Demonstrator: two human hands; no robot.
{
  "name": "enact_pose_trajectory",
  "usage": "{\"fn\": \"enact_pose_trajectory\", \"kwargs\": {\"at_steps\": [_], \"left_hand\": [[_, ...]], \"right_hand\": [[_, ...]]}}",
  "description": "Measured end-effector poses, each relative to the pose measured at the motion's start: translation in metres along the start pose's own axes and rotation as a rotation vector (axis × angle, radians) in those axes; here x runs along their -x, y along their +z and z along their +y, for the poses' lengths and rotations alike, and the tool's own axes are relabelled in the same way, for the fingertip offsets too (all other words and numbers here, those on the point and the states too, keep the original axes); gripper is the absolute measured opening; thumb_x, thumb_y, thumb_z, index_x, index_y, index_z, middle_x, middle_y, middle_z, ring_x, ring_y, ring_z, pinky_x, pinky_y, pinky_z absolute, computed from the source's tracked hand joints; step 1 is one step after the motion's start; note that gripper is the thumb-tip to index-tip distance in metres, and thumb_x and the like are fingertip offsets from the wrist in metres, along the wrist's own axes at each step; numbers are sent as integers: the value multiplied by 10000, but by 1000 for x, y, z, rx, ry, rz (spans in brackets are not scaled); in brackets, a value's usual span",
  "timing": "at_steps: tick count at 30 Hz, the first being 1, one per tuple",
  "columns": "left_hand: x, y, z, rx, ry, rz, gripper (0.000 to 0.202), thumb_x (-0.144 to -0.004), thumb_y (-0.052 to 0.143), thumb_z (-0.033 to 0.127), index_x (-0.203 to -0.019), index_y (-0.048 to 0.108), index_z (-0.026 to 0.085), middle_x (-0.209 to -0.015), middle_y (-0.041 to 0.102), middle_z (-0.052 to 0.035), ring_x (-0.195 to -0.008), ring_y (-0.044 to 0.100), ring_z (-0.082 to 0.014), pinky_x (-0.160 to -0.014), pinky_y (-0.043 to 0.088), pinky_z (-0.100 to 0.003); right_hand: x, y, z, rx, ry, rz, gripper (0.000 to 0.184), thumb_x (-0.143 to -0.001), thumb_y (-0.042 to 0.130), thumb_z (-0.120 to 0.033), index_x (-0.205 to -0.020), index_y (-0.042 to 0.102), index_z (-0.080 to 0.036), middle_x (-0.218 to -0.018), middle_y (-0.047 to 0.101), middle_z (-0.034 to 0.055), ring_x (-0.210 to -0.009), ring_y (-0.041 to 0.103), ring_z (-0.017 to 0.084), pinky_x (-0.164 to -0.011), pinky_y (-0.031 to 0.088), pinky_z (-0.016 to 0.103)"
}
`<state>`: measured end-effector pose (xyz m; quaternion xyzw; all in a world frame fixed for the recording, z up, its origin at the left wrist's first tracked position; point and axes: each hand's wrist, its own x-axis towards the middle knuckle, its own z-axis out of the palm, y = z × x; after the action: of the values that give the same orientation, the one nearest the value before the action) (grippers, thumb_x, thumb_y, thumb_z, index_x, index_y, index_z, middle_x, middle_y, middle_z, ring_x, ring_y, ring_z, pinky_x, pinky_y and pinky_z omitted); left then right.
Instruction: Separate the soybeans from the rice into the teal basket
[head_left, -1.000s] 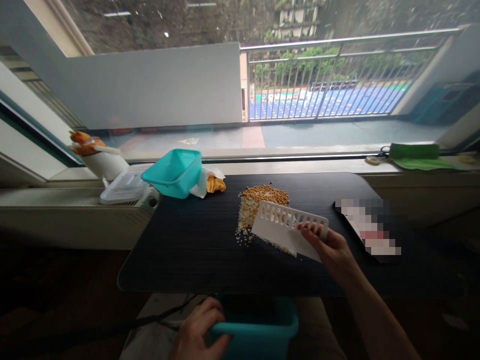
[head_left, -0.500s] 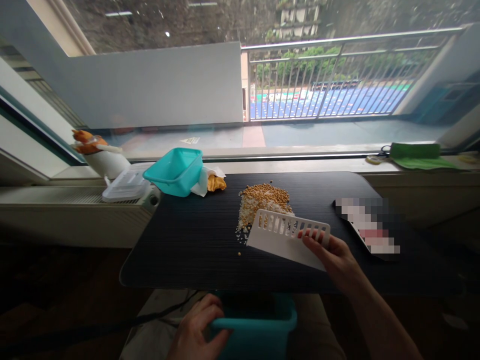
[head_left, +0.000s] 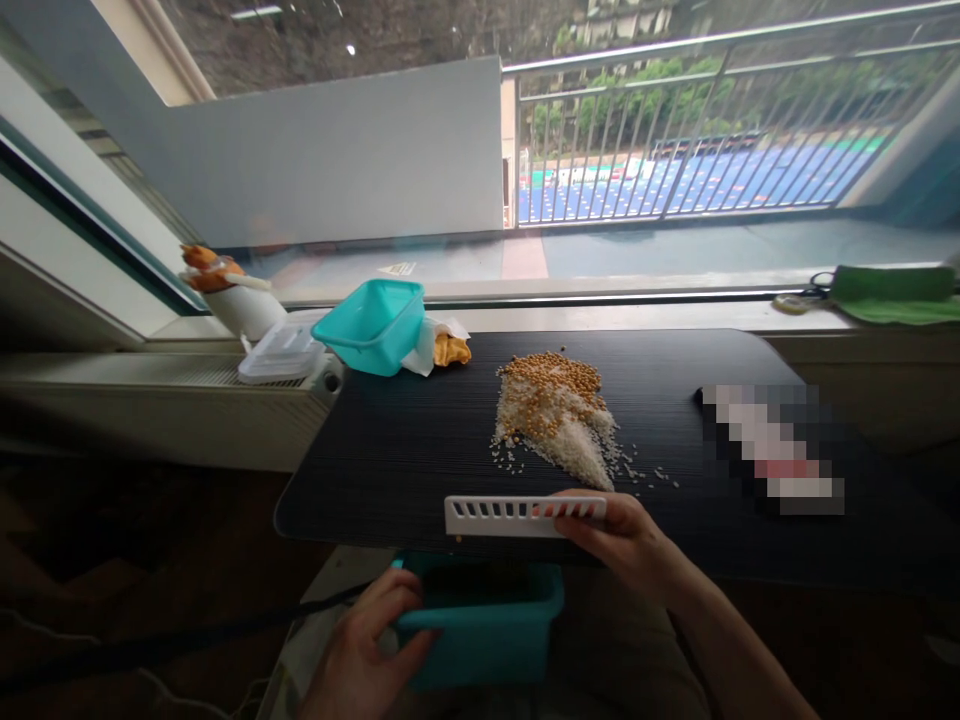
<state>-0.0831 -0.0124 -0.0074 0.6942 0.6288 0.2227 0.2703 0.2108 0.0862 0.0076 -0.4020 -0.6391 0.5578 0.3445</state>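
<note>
My right hand (head_left: 619, 535) is closed on the end of a white plastic scraper (head_left: 495, 515) with a row of slots. It holds the scraper near the front edge of the black table (head_left: 375, 440), just in front of a pile of white rice (head_left: 574, 445) and yellow soybeans (head_left: 555, 375). A single bean shows at the scraper's lower edge. Below the table edge, my left hand (head_left: 382, 625) grips the left rim of a teal plastic bin (head_left: 487, 640). The bin's inside is dark, so its contents cannot be made out.
A second teal bin (head_left: 375, 325) stands tilted at the table's back left, beside a crumpled tan cloth (head_left: 451, 349). A clear lid (head_left: 281, 350) lies on the radiator. A blurred-out flat device (head_left: 772, 445) is at the right. A green cloth (head_left: 892, 293) lies on the sill.
My right hand has drawn the scraper from the pile toward the table's front edge, tipping it nearly edge-on. Rice now trails forward from the pile. My left hand keeps its grip on the bin.
</note>
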Motion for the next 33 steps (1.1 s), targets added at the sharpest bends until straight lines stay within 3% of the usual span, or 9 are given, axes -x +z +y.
{"fn": "enact_pose_trajectory", "kwargs": {"at_steps": [3,9,13,23,30,33], "left_hand": [[1,-2,1,-12,34,-4,135,-793,637,277,-687,665,198,-825,686,-29,-762,687,-177,-697,539,-194],[-8,12,16,-10,10,-29,168,-781,670,347,-690,699,208,-842,701,-23,-776,695,-182,-699,549,-185],[-17,24,31,26,35,-26,207,-779,670,382,-679,708,205,-808,705,-23,-745,699,-184,-648,552,-177],[-19,37,51,67,7,-47,157,-770,683,315,-662,705,203,-816,701,-22,-751,698,-177,-677,547,-175],[-17,37,53,108,-30,-65,103,-749,662,190,-647,666,197,-819,686,-20,-763,690,-171,-676,534,-175],[-17,36,54,121,-33,-55,119,-715,648,115,-634,656,201,-801,673,-6,-741,677,-162,-677,518,-186]], "right_hand": [[9,-10,-17,65,-38,-34,241,-886,609,-358,-977,755,-190,-907,754,48,-781,666,199,-686,523,269],[27,-51,-33,127,-81,185,202,-873,624,-342,-945,768,-220,-888,760,31,-788,680,214,-702,532,282],[34,-69,-31,117,-55,225,224,-864,630,-370,-928,769,-207,-861,762,37,-783,689,226,-711,545,302],[14,-70,-17,76,-91,231,222,-853,646,-354,-930,772,-188,-850,761,34,-801,691,229,-740,549,314],[6,-71,-6,-3,-66,493,181,-814,698,-389,-896,774,-247,-908,770,28,-900,693,251,-823,544,357],[-5,-61,-5,8,-75,500,165,-809,704,-393,-878,769,-258,-897,765,23,-896,690,255,-835,544,385]]}}
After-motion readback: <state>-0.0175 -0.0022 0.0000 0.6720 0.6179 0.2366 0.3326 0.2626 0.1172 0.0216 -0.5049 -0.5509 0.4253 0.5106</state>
